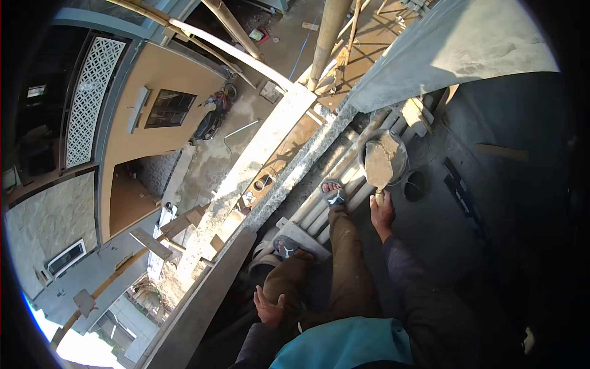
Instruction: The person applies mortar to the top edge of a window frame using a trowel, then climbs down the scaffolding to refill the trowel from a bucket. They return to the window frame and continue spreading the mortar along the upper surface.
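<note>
My right hand [382, 214] is closed round the handle of a trowel [379, 165]. The trowel's broad blade is coated with wet mortar and lies over a bucket [401, 161] that holds more mortar. My left hand [269, 307] holds nothing; its fingers are apart, near my left knee. My sandalled feet stand on a row of bamboo poles [316, 216] and a small board [302, 238].
A concrete ledge [289, 178] runs beside the poles, with a drop to a yard beyond. A rough plastered wall [442, 67] rises ahead. A dark pail [415, 184] stands beside the bucket. Bamboo scaffolding [329, 43] crosses the drop. A motorcycle [212, 117] is parked below.
</note>
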{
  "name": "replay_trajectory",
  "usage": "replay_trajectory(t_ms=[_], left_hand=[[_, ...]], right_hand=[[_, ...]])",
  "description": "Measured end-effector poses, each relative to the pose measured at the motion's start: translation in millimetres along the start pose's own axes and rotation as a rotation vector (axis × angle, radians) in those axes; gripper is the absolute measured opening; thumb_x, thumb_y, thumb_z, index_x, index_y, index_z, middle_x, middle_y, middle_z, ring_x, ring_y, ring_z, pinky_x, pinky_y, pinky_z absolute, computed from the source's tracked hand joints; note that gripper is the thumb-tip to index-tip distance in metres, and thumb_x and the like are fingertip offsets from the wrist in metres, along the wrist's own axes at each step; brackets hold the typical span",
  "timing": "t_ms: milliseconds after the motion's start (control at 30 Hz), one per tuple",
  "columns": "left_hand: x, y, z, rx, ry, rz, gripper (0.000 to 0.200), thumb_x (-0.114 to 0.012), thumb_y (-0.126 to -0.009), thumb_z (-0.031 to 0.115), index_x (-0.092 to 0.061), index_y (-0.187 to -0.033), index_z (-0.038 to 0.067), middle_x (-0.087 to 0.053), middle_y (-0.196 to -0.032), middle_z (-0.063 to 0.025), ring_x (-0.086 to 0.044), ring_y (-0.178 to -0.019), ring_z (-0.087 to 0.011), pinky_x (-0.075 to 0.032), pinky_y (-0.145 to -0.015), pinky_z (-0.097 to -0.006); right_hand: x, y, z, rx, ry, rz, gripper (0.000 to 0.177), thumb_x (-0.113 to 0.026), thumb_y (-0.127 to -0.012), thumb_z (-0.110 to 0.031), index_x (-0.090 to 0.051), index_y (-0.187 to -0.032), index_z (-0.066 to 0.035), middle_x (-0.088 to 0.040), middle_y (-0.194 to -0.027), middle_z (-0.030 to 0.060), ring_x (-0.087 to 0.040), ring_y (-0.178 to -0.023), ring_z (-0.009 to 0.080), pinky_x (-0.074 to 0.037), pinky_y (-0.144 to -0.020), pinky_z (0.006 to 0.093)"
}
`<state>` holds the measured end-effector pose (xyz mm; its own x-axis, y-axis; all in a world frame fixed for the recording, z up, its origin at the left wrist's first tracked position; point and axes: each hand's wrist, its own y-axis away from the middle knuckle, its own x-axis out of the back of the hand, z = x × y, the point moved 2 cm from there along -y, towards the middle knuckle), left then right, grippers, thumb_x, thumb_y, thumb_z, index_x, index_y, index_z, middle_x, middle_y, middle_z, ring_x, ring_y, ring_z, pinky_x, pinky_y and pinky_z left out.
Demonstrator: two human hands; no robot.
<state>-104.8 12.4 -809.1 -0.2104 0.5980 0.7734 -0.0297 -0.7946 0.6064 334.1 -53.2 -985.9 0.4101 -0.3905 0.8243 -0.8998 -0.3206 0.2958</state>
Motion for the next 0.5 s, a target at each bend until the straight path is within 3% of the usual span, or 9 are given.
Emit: replay_trajectory(t_ms=[100,167,200,267,367,400,500], left_hand=[[56,0,15,-0.144,0.090,0.378,0.097,-0.078,-0.072,0.034,-0.023,-0.146,0.002,-0.021,-0.140,-0.0398,-0.025,-0.131,-0.0516,-0.026,-0.108,-0.0520],[131,6,42,-0.166,0.017,0.589,0.095,-0.073,-0.075,0.043,-0.023,-0.146,0.005,-0.017,-0.146,-0.0339,-0.017,-0.136,-0.0488,-0.018,-0.109,-0.0580],[170,13,52,-0.041,-0.032,0.639,0.091,-0.069,-0.078,0.047,-0.024,-0.147,0.007,-0.016,-0.149,-0.0290,-0.012,-0.139,-0.0474,-0.012,-0.108,-0.0616],[243,35,49,-0.101,-0.154,0.998,0.090,-0.069,-0.078,0.048,-0.026,-0.147,0.010,-0.016,-0.151,-0.0267,-0.008,-0.141,-0.0455,-0.007,-0.108,-0.0636],[345,96,31,0.063,-0.410,1.541,0.088,-0.067,-0.079,0.055,-0.031,-0.144,0.008,-0.018,-0.150,-0.0258,-0.010,-0.141,-0.0450,-0.012,-0.108,-0.0643],[377,122,24,0.093,-0.518,1.712,0.089,-0.064,-0.080,0.059,-0.031,-0.143,0.007,-0.019,-0.150,-0.0258,-0.011,-0.140,-0.0453,-0.014,-0.109,-0.0634],[433,212,1,0.437,-0.732,1.991,0.095,-0.070,-0.077,0.055,-0.027,-0.144,0.004,-0.017,-0.149,-0.0247,-0.009,-0.139,-0.0463,-0.017,-0.108,-0.0636]], right_hand=[[39,20,-50,0.214,-0.006,0.019,0.040,-0.067,-0.079,-0.028,-0.055,-0.115,-0.014,-0.062,-0.103,0.0162,-0.059,-0.094,0.0394,-0.047,-0.077,0.0479],[60,28,-88,0.371,-0.071,0.013,0.040,-0.068,-0.078,-0.029,-0.055,-0.113,-0.014,-0.063,-0.099,0.0175,-0.059,-0.090,0.0402,-0.047,-0.076,0.0490],[72,30,-110,0.429,-0.088,0.010,0.040,-0.068,-0.078,-0.029,-0.055,-0.113,-0.014,-0.063,-0.099,0.0175,-0.059,-0.090,0.0402,-0.047,-0.076,0.0490],[90,37,-155,0.438,0.063,-0.090,0.042,-0.068,-0.077,-0.032,-0.055,-0.112,-0.012,-0.063,-0.096,0.0184,-0.059,-0.089,0.0412,-0.047,-0.074,0.0499],[102,42,-219,0.610,0.081,-0.152,0.043,-0.070,-0.075,-0.034,-0.055,-0.105,-0.007,-0.062,-0.098,0.0199,-0.058,-0.092,0.0407,-0.046,-0.075,0.0503],[99,44,-233,0.695,0.058,-0.088,0.044,-0.070,-0.075,-0.034,-0.055,-0.104,-0.005,-0.062,-0.097,0.0205,-0.058,-0.090,0.0415,-0.046,-0.075,0.0500],[113,62,-293,0.732,0.045,-0.224,0.042,-0.069,-0.074,-0.031,-0.058,-0.110,-0.011,-0.063,-0.094,0.0204,-0.059,-0.089,0.0416,-0.046,-0.076,0.0492]])
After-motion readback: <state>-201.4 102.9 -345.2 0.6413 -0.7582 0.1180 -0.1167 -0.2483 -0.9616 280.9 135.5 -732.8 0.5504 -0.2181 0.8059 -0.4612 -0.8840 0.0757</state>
